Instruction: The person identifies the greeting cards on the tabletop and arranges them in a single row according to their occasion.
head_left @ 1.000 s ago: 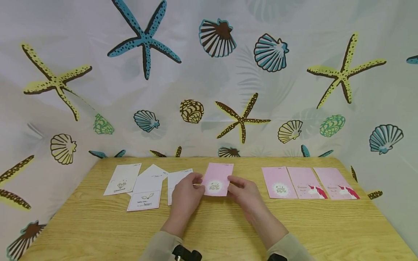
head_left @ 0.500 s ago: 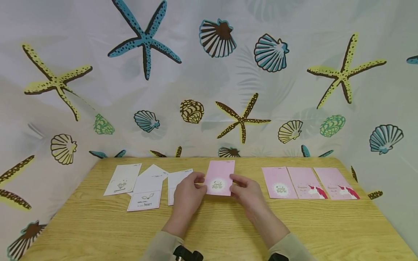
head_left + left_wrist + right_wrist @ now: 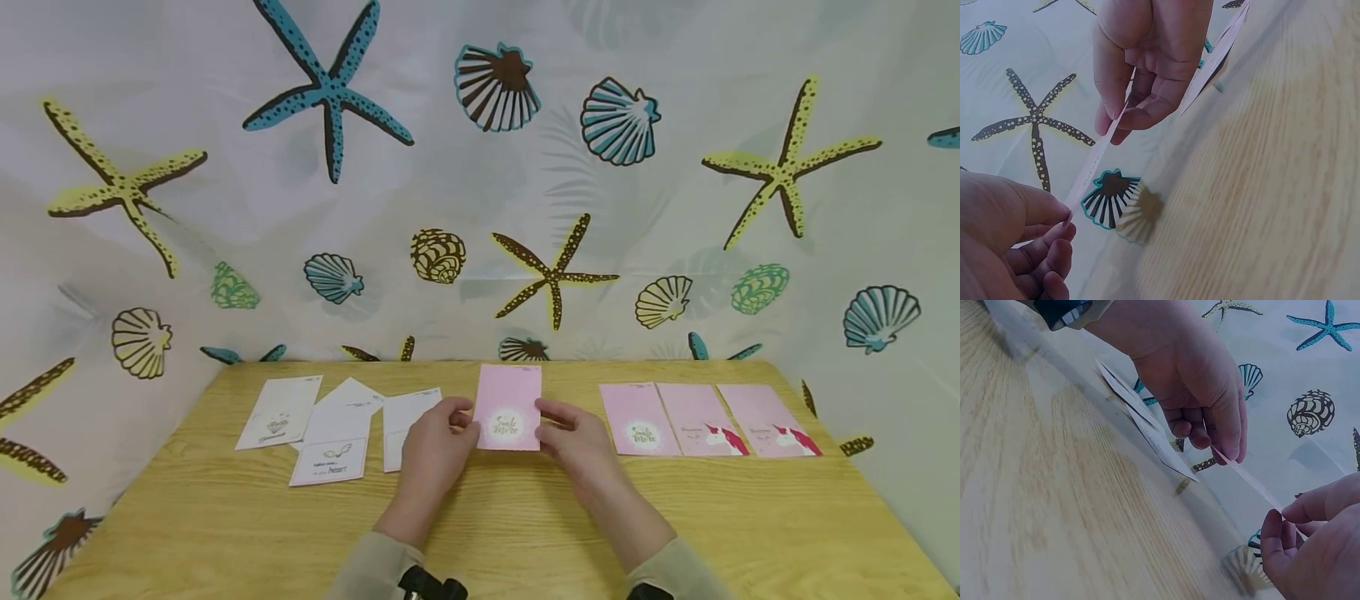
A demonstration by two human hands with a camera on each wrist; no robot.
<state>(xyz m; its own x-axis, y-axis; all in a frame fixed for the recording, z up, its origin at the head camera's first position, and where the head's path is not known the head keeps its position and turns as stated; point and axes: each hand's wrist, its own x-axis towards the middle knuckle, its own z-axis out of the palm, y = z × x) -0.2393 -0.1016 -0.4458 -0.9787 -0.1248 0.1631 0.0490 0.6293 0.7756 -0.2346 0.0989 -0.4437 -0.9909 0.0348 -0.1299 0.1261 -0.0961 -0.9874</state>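
White cards are lying on the L side of the desk (image 3: 487,533): a diamond card (image 3: 285,408) is sitting farthest L, a "heart" card (image 3: 328,458) is overlapping a slanted white card (image 3: 354,389), & another white card (image 3: 403,417) is showing only in part, b/c the L hand (image 3: 438,442) is blocking its lower R corner in the head view. On the R side, 3 pink cards are lying in a row: a flat "Smile More" card (image 3: 636,412) nearest the R hand (image 3: 573,437), then an inner unicorn card (image 3: 690,408) & an outer unicorn card (image 3: 757,408). A pale curtain (image 3: 450,175) w/ starfish & shell prints is hanging behind. Light sleeves (image 3: 375,567) are coming in at the bottom edge.

Btwn the two groups, a pink "Smile More" card (image 3: 508,392) is being held up off the desk, print facing the head cam. Both hands are pinching it, thumb & fingers closed on opp. edges: L hand on the L edge, R hand on the R.

Vs. 1 sec ago, the held card is sitting slightly higher & farther R in the head view, also straighter; both hands are shifting R w/ it. Cards on the desk are staying put.
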